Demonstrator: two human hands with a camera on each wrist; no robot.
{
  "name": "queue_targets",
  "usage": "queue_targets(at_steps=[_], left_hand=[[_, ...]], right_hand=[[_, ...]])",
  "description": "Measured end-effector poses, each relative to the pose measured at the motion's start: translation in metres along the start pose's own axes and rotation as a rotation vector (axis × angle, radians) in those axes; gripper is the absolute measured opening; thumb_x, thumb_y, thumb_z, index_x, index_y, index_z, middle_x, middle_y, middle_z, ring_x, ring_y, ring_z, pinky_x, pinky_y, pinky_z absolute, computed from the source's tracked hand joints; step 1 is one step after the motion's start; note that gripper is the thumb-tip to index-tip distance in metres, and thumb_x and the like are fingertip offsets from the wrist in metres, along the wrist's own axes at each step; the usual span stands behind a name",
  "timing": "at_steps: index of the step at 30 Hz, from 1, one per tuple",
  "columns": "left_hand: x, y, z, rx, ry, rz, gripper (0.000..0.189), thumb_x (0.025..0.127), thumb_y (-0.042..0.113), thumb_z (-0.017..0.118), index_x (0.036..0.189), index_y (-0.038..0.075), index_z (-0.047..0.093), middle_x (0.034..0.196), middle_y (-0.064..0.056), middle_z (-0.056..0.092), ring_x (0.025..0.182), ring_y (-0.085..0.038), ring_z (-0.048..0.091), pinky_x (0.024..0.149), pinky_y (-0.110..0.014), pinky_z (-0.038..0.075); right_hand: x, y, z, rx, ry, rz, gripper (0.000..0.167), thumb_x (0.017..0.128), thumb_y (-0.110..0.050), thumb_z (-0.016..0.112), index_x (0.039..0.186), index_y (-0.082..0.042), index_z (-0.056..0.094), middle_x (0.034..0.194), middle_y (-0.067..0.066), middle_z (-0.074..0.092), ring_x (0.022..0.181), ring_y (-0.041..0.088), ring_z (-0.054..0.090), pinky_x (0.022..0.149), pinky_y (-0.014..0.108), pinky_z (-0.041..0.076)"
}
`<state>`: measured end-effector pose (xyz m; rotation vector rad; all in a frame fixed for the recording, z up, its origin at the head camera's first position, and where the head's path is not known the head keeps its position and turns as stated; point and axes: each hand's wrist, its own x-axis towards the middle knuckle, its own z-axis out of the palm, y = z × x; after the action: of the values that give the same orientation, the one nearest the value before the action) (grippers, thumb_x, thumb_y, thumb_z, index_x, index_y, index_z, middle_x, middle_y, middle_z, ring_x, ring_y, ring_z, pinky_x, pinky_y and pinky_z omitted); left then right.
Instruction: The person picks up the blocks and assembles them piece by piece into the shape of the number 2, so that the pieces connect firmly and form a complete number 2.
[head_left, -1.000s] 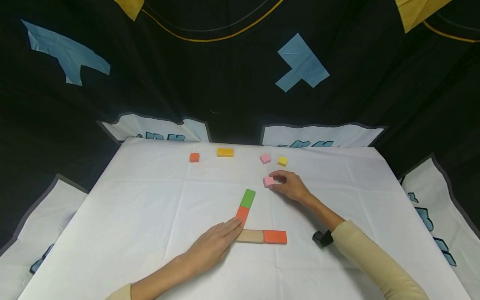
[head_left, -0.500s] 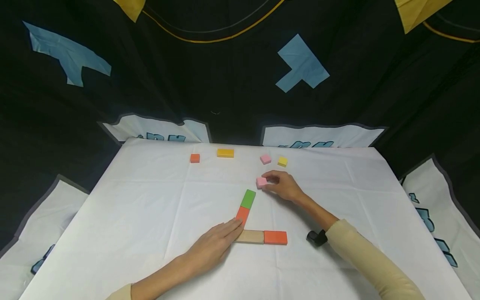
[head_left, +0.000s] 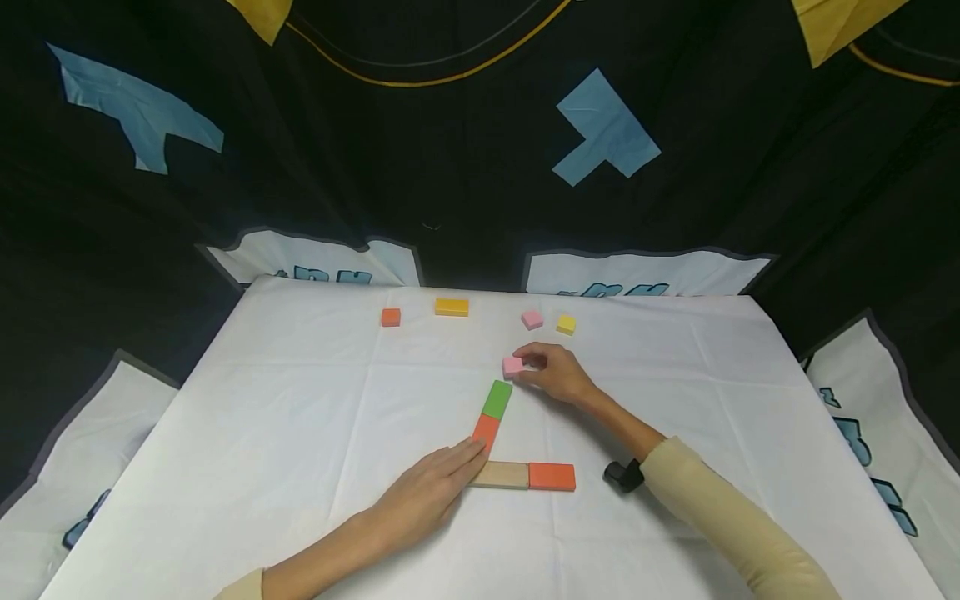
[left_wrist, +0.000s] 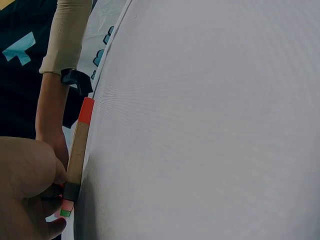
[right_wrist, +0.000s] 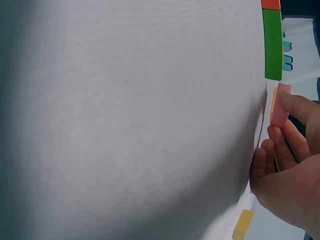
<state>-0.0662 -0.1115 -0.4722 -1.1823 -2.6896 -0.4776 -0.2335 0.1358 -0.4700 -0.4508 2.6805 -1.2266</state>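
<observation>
My right hand point(head_left: 555, 372) pinches a small pink block point(head_left: 512, 367) between thumb and fingers, just beyond the far end of a green block point(head_left: 497, 399). In the right wrist view a gap shows between the pink block point(right_wrist: 281, 106) and the green block point(right_wrist: 273, 45). Green meets an orange-red block point(head_left: 487, 428) end to end in a slanted row. Across its near end lies a plain wooden block point(head_left: 502, 475), with another orange-red block point(head_left: 552, 477) at its right. My left hand point(head_left: 431, 487) rests with extended fingers at the corner, hiding where the rows meet.
Along the table's far side lie a small orange-red block point(head_left: 391, 317), a longer yellow block point(head_left: 452, 307), another pink block point(head_left: 532, 320) and a small yellow block point(head_left: 566, 324). The white-covered table point(head_left: 285, 433) ends at a dark patterned cloth point(head_left: 465, 183).
My right hand has carried the pink block leftward across the table, close to the green block's far end. The left hand and the row of blocks have stayed put.
</observation>
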Motion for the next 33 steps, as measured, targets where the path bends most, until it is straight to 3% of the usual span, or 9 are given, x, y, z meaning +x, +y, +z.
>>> queue_targets(at_steps=[19,33], left_hand=[[-0.0005,-0.0004,0.0011,0.003,0.008,0.006,0.049,0.090,-0.001,0.066,0.138,-0.003,0.057,0.144,-0.016,0.053,0.132,-0.028,0.050,0.102,-0.040,0.048],[-0.0001,-0.0003,0.0007,0.002,-0.026,-0.019,0.049,0.092,0.002,0.066,0.140,-0.001,0.056,0.146,-0.014,0.051,0.134,-0.026,0.048,0.104,-0.041,0.046]], right_hand=[[0.0003,-0.0042,0.0040,-0.011,-0.024,0.013,0.034,0.087,-0.014,0.079,0.120,-0.008,0.071,0.117,0.007,0.069,0.111,0.026,0.060,0.101,0.040,0.049],[0.0025,-0.0006,0.0046,-0.016,-0.045,0.001,0.035,0.089,-0.017,0.078,0.122,-0.009,0.071,0.120,0.007,0.068,0.115,0.026,0.059,0.102,0.041,0.048]])
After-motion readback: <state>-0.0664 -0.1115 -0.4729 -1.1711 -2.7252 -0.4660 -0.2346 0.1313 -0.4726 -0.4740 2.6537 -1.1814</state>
